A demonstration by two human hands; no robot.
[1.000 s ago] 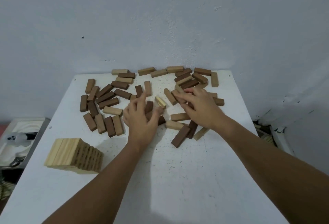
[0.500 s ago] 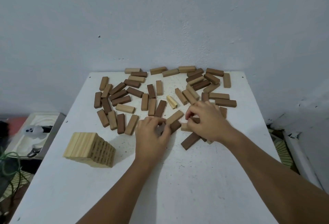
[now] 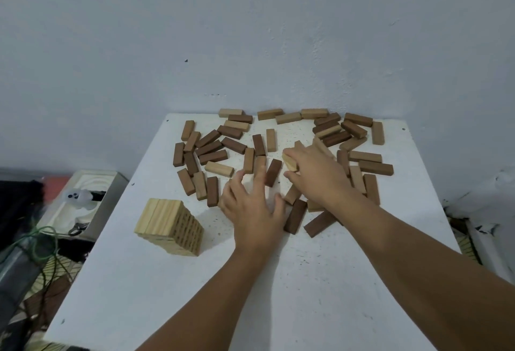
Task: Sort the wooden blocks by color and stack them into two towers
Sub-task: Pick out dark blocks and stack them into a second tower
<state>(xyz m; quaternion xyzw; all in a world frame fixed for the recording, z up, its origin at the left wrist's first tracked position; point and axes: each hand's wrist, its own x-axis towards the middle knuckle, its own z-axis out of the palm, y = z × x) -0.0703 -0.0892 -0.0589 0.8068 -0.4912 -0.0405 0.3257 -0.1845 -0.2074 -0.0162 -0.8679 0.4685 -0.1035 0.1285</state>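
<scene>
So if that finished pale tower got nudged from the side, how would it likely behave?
The pale tower looks squat and wide for its height, so it probably slides on the white table rather than tipping. Its layers appear loose, stacked blocks, so a push high up would likely shift the upper rows out of line.

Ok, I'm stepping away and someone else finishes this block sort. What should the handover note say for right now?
Right hand: pinching one pale block mid-table.
Left hand: open, fingers spread over the loose blocks, gripping nothing.
Pale tower: standing on the white table's near-left area, many layers high.
Loose blocks: dark and mid-brown ones, plus a few pale, scattered across the far half.
Done: most of the pale tower.
Left: add the remaining pale blocks, starting with the held one; the second tower is not started.
</scene>
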